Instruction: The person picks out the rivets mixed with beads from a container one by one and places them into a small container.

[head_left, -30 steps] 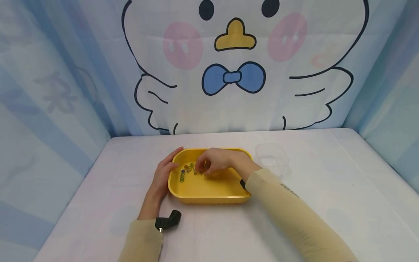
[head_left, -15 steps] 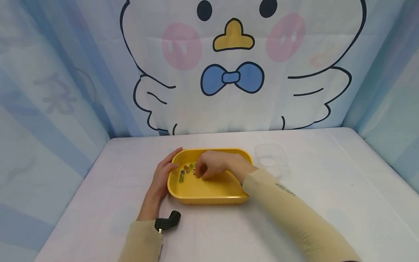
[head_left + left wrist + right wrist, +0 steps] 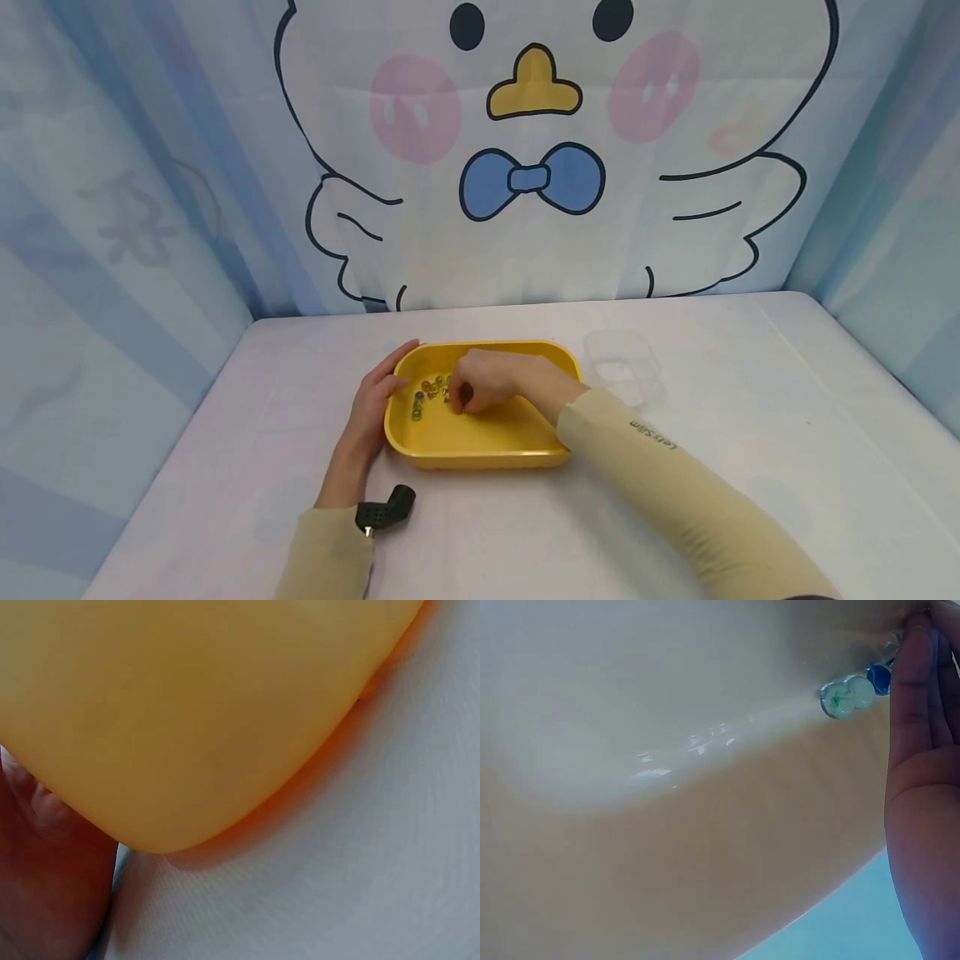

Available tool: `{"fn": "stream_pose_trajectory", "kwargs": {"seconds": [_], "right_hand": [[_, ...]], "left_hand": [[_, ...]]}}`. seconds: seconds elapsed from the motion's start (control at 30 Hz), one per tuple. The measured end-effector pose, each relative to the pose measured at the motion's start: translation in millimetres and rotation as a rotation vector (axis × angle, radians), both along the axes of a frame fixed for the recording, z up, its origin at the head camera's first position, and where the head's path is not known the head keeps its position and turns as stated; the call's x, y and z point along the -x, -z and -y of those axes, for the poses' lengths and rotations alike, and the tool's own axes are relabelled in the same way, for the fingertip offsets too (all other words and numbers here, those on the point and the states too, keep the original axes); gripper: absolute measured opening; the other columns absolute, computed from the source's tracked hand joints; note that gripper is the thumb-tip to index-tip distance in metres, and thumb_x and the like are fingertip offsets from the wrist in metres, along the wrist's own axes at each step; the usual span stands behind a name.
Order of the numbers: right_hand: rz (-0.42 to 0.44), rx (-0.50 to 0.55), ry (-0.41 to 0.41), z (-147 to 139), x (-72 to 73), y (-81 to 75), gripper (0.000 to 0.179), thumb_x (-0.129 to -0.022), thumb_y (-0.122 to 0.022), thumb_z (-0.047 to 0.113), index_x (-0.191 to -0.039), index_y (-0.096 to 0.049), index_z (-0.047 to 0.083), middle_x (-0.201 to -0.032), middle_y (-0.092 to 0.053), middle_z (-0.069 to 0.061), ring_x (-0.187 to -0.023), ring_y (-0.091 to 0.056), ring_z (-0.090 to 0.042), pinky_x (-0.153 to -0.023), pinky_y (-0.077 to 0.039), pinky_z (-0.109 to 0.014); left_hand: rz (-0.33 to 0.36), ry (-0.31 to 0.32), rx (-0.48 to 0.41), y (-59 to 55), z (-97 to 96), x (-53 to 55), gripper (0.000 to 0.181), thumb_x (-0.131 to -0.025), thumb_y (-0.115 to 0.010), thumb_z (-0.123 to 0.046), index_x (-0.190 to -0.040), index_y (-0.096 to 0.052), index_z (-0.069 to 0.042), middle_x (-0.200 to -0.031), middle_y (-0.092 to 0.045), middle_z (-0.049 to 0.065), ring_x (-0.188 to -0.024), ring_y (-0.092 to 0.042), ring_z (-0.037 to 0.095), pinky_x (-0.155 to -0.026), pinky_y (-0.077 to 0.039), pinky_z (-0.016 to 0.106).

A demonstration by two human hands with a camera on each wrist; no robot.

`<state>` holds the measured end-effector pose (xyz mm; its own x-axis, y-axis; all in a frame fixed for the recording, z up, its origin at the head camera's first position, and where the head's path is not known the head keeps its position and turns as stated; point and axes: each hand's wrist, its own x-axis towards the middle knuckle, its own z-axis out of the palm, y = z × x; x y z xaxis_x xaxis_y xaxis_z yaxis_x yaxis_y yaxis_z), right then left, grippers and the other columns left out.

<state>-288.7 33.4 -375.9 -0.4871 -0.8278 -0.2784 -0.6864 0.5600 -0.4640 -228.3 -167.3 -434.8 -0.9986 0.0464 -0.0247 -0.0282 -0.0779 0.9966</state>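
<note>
A yellow tray [image 3: 480, 437] lies on the table in the head view. My left hand [image 3: 370, 408] grips its left side, thumb at the rim and fingers along the outer wall. Inside, several glass marbles [image 3: 417, 406] and small gold-coloured pieces [image 3: 446, 395] form a bent row near the left end. My right hand [image 3: 487, 379] reaches into the tray with curled fingers, tips down at the row's right end. In the right wrist view its thumb and fingertips come together beside clear-green marbles [image 3: 840, 700] and a blue marble [image 3: 879, 679]. I cannot tell whether they hold a piece.
A clear plastic box [image 3: 622, 367] stands behind and right of the tray on the white table [image 3: 750, 467]. A printed cloth [image 3: 532, 250] hangs along the back. A black wrist camera [image 3: 386, 507] sticks out beside the left cuff.
My right hand has shifted slightly left and toward me inside the tray, its fingers drawing closer together. The left hand keeps its place on the tray.
</note>
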Motion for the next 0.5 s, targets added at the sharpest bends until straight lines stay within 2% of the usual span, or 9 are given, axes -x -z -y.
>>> {"fn": "stream_pose_trajectory", "kwargs": {"seconds": [0.17, 0.5], "right_hand": [[0.012, -0.024, -0.001, -0.2, -1.4, -1.2, 0.011, -0.092, -0.070, 0.006, -0.087, -0.073, 0.016, -0.082, -0.063, 0.006, -0.077, -0.056, -0.009, -0.070, -0.047, -0.020], [0.045, -0.005, -0.003, -2.2, -0.8, -0.6, 0.009, -0.088, -0.072, 0.006, -0.085, -0.071, 0.014, -0.078, -0.061, 0.007, -0.074, -0.055, -0.008, -0.068, -0.047, -0.020]], "left_hand": [[0.000, -0.001, -0.002, 0.3, -0.2, 0.0, 0.061, -0.093, -0.038, -0.004, -0.153, -0.046, -0.017, -0.157, -0.040, -0.002, -0.145, -0.031, 0.015, -0.120, -0.022, 0.034], [0.003, -0.003, -0.009, 0.8, -0.4, 0.3, 0.060, -0.094, -0.039, -0.005, -0.152, -0.047, -0.017, -0.156, -0.041, -0.002, -0.145, -0.032, 0.015, -0.120, -0.022, 0.034]]}}
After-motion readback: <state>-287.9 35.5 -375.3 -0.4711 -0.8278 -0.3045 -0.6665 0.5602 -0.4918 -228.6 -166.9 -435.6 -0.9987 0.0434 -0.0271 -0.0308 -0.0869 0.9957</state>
